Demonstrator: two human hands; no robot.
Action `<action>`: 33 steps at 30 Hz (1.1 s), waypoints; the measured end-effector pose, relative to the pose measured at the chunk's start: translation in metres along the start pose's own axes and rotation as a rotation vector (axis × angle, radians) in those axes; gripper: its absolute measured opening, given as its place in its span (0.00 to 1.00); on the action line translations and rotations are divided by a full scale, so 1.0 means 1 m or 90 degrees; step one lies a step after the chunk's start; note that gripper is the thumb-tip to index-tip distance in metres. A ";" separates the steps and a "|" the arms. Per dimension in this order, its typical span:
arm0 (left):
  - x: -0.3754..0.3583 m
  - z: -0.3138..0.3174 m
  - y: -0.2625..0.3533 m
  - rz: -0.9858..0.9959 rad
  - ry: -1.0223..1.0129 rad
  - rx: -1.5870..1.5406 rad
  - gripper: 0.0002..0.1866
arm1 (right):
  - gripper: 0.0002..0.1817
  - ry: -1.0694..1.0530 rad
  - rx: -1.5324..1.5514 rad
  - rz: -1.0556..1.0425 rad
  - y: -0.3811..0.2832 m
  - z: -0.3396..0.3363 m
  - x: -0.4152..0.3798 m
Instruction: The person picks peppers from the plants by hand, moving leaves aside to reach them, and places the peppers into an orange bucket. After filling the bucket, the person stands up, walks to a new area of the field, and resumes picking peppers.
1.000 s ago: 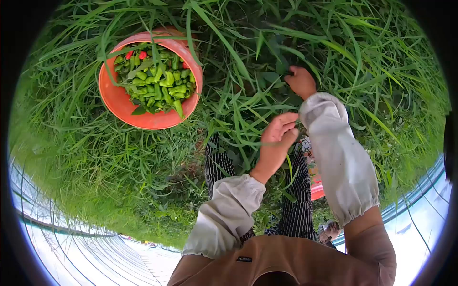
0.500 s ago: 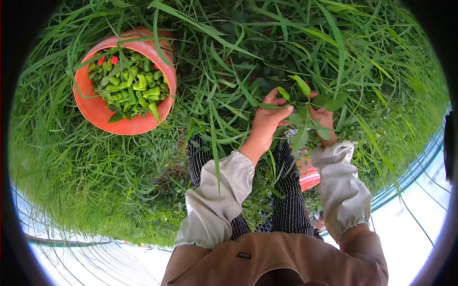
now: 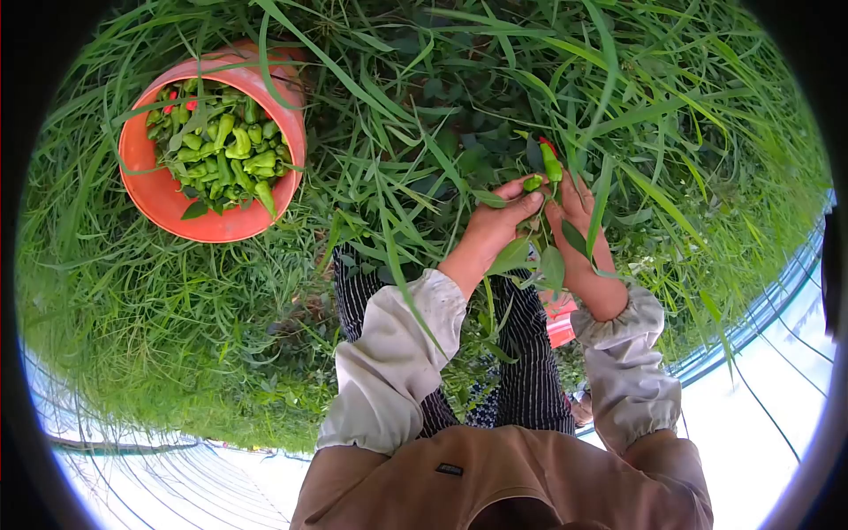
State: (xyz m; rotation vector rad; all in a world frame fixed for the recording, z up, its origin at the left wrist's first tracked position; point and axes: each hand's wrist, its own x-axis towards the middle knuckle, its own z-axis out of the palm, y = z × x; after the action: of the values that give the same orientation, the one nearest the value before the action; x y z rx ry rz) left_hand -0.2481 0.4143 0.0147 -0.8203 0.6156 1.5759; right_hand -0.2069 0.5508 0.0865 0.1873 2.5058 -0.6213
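Both hands work close together among pepper leaves. My left hand (image 3: 488, 231) is closed, thumb and fingers pinching a small green pepper (image 3: 533, 183). Beside it, my right hand (image 3: 579, 223) is closed around the lower end of a longer green pepper (image 3: 551, 164), which points upward. A bit of red shows behind that pepper's tip. Leaves (image 3: 551, 267) of the pepper plant hang below and between the hands, and partly cover the right palm. To the left, an orange bucket (image 3: 132, 190) lies tilted toward me, holding many green peppers (image 3: 231, 157) and a few red ones.
Tall grass (image 3: 389, 115) surrounds the hands, with long blades crossing in front of the bucket. A red and white object (image 3: 559, 322) shows behind my right leg. Striped trousers (image 3: 530, 371) stand below the hands. White sheeting (image 3: 742, 415) lies along the lower right edge.
My right hand has moved inward and up, closer to my left hand, and its fingers have closed around the longer pepper. My left hand has closed on the small pepper. The bucket appears slightly further left.
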 end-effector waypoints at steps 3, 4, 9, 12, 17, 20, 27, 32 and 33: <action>-0.001 0.000 -0.001 -0.052 -0.027 -0.008 0.15 | 0.24 0.002 0.053 -0.026 0.034 0.014 -0.009; 0.002 -0.001 -0.007 -0.027 -0.023 0.013 0.14 | 0.22 0.003 0.098 -0.032 0.039 0.016 -0.009; 0.002 -0.006 -0.021 0.043 -0.007 0.056 0.12 | 0.21 0.104 0.722 0.349 0.032 0.000 0.010; 0.001 -0.007 -0.028 0.102 0.000 0.155 0.10 | 0.20 -0.091 0.749 0.328 0.024 -0.006 0.015; -0.004 -0.007 -0.025 0.054 -0.017 0.053 0.09 | 0.06 0.088 0.440 0.152 0.002 -0.008 -0.014; 0.000 -0.015 -0.031 0.039 0.029 -0.010 0.10 | 0.09 0.052 0.447 -0.008 -0.023 -0.024 -0.030; -0.001 -0.014 -0.047 0.198 0.004 0.268 0.12 | 0.22 -0.026 0.290 0.165 -0.018 -0.016 -0.008; -0.003 -0.019 -0.051 0.231 0.020 0.417 0.15 | 0.19 -0.024 0.259 0.144 -0.013 -0.005 -0.019; -0.005 -0.017 -0.051 0.252 0.004 0.414 0.15 | 0.19 -0.025 0.260 0.146 -0.016 -0.002 -0.026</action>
State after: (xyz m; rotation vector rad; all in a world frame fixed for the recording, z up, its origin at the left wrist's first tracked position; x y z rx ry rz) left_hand -0.1949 0.4066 0.0114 -0.2182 1.2670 1.5705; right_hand -0.1898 0.5379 0.1086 0.5966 2.2498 -1.0189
